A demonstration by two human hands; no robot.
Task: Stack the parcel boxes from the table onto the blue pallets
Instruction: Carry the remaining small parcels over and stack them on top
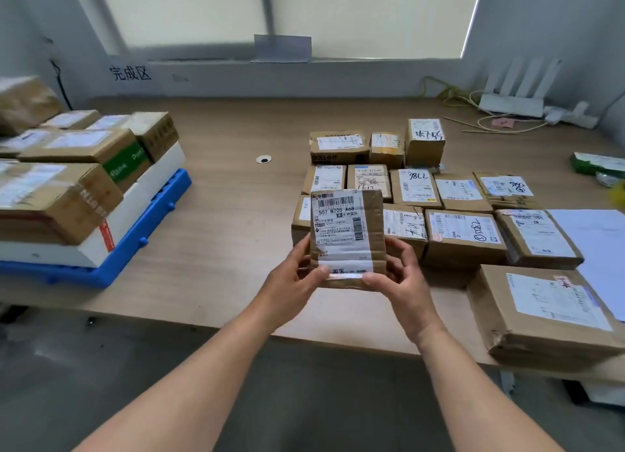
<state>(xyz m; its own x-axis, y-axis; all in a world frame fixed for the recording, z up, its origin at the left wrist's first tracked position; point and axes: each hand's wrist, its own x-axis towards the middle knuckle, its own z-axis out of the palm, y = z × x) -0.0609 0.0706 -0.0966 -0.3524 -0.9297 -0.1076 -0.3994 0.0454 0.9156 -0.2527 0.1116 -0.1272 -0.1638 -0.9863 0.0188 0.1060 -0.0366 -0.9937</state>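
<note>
Head camera looks down on a wide wooden tabletop [230, 214] that fills the middle of the frame. At the left edge a blue pallet [142, 245] sits on it, carrying flat white packages [142, 194] with stacked brown boxes [67, 201] on top, most with white labels facing up. Right of centre, a cluster of parcel boxes [463, 235] lies in rough rows, packed side by side and touching. A larger box [548, 316] sits alone at the lower right, near the tabletop's front edge. A white sheet of paper [602, 248] lies at the right edge, just beyond that box.

At the centre of the frame, a small brown parcel [346, 231] is held up in front of the cluster, its printed label tilted toward the camera. The left hand [294, 289] grips its lower left corner, thumb on the face and fingers curled behind. The right hand [402, 282] grips the lower right corner in the same way. Both bare forearms reach in from the bottom of the frame.

In the upper right, a white router [514, 103] stands by the wall among loose cables [446, 93]. A small round disc [263, 159] sits in the tabletop between the pallet and the cluster.
</note>
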